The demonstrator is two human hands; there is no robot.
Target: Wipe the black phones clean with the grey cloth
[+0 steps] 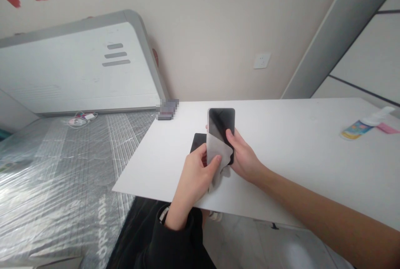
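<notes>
Pinching gray cloth (217, 147) over a phone (219, 121) with left hand (196, 172), gripping the phone's right side with right hand (245, 155), above the bench (300, 148) between front and back edges.

The phone (217, 122) looks glossy, the cloth (216, 147) matt, the tabletop (300, 148) smooth, the plastic sheeting (62, 190) shiny.
</notes>
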